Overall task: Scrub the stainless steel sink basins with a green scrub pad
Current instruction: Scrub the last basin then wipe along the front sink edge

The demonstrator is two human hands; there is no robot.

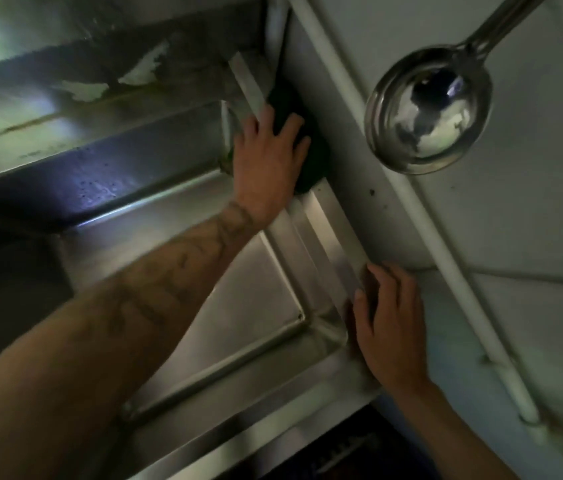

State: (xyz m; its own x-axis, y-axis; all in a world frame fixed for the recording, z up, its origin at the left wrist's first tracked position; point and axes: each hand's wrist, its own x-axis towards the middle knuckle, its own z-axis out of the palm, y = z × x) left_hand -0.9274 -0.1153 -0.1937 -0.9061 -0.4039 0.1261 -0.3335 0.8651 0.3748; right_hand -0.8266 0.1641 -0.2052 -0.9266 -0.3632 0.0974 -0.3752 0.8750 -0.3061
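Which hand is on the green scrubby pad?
The left hand, farther up the sink rim, presses the green pad; the right hand touches only bare steel.

The scrub pad (313, 157) is dark green, almost black. The sink (238, 289) is shiny silver-grey, with a blue-white shine on one wall. The ladle (429, 109) is silver with white blotches. The pipe (446, 265) is white. The forearm (155, 282) has dark ink marks.

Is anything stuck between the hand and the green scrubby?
No, nothing visible. The left hand lies straight on the green scrub pad, pressing it on the sink rim. The ladle hangs off to the side.
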